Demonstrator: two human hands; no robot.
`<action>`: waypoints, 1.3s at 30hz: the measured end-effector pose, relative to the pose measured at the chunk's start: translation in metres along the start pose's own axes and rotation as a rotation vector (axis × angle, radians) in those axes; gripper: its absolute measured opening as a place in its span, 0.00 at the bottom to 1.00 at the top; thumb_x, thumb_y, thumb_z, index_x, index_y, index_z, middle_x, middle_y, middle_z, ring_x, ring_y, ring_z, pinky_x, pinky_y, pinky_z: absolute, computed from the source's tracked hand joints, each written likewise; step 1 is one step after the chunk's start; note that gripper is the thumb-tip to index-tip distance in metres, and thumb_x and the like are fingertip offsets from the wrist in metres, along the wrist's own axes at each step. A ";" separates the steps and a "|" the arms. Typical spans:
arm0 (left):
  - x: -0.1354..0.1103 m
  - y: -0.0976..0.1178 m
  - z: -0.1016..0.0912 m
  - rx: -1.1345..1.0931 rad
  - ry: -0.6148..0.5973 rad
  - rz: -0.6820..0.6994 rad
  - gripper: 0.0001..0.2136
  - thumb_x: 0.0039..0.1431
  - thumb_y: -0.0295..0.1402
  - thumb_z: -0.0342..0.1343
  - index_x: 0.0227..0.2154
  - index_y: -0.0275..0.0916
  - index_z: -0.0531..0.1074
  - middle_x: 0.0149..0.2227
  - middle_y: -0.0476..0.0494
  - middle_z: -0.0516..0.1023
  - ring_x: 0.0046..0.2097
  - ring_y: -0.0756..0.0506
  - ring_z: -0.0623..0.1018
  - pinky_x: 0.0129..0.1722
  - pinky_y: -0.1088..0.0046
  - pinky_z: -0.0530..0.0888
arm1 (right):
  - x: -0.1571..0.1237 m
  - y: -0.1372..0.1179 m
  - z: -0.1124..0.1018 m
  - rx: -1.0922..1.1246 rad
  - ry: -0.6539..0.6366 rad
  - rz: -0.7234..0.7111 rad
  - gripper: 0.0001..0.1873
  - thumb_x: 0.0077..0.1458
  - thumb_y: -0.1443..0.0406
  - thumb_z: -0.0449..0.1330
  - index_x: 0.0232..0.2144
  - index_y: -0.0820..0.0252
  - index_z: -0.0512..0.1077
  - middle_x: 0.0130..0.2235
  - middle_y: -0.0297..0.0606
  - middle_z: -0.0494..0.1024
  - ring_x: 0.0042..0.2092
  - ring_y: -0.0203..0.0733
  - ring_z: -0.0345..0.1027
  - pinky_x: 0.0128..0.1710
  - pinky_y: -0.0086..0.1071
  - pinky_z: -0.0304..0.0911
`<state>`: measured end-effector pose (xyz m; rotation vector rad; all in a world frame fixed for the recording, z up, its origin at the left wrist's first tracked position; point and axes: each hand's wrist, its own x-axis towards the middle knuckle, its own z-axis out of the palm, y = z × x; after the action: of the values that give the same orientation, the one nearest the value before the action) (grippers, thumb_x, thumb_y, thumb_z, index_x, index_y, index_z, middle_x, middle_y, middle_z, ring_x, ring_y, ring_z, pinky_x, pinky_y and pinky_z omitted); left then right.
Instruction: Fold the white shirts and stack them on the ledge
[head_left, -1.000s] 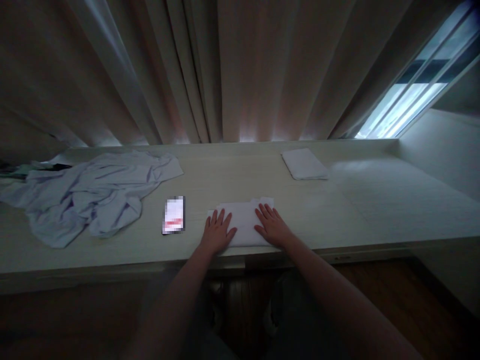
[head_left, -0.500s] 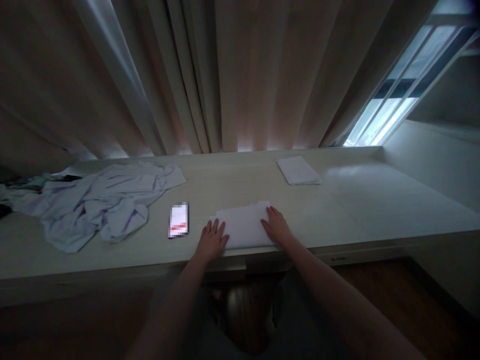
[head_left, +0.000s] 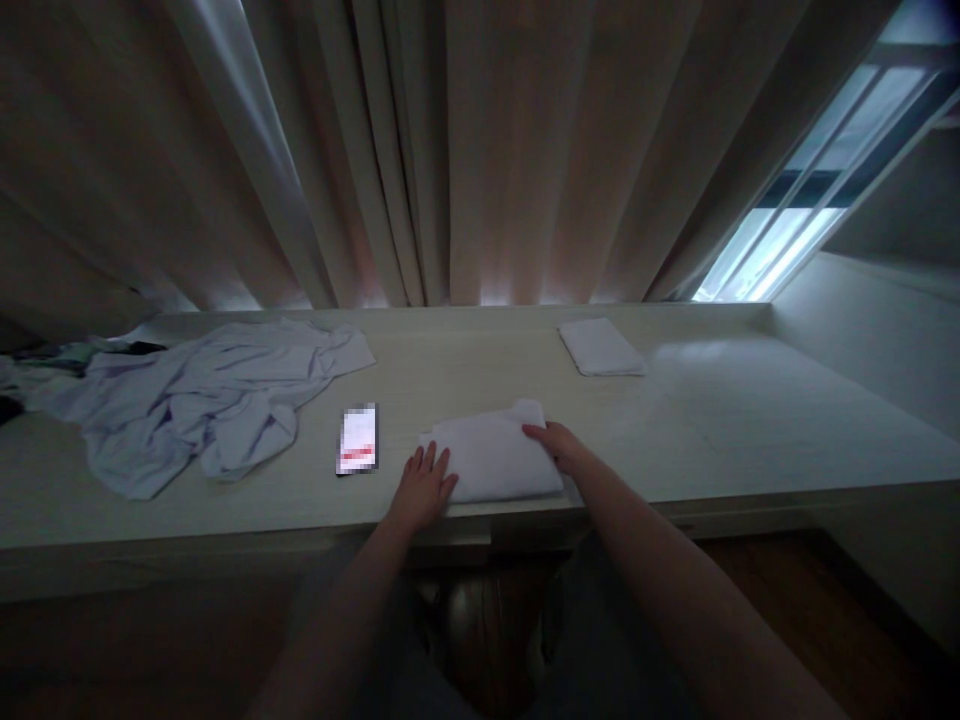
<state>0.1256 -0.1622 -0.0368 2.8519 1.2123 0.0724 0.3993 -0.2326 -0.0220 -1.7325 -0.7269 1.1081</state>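
A folded white cloth point(head_left: 495, 455) lies flat near the front edge of the desk, between my two hands. My left hand point(head_left: 424, 485) rests on its left end, fingers spread and flat. At the right end, my right hand point(head_left: 556, 445) grips the cloth's edge, thumb on top and the other fingers underneath or hidden behind the edge. That right side is slightly raised.
A second folded white cloth point(head_left: 601, 347) lies farther back to the right. A crumpled pale garment point(head_left: 217, 395) spreads over the left side, with a phone point(head_left: 358, 440) between it and my left hand. Curtains point(head_left: 540, 150) hang behind the desk point(head_left: 465, 350).
My right hand has gone from lying flat on the cloth to pinching its right edge, which has lifted a little. My left hand stays in place.
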 end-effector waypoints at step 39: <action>0.092 0.049 0.041 -0.039 0.158 -0.147 0.28 0.51 0.46 0.42 0.54 0.41 0.62 0.60 0.42 0.56 0.62 0.34 0.47 0.57 0.50 0.48 | 0.215 -0.013 -0.224 0.214 0.782 -0.239 0.22 0.55 0.54 0.43 0.47 0.59 0.60 0.40 0.42 0.72 0.39 0.40 0.69 0.32 0.33 0.69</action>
<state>0.2273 -0.1309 -0.0725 2.7583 1.4282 0.3175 0.6927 -0.1348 -0.0508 -1.6555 -0.2929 0.2734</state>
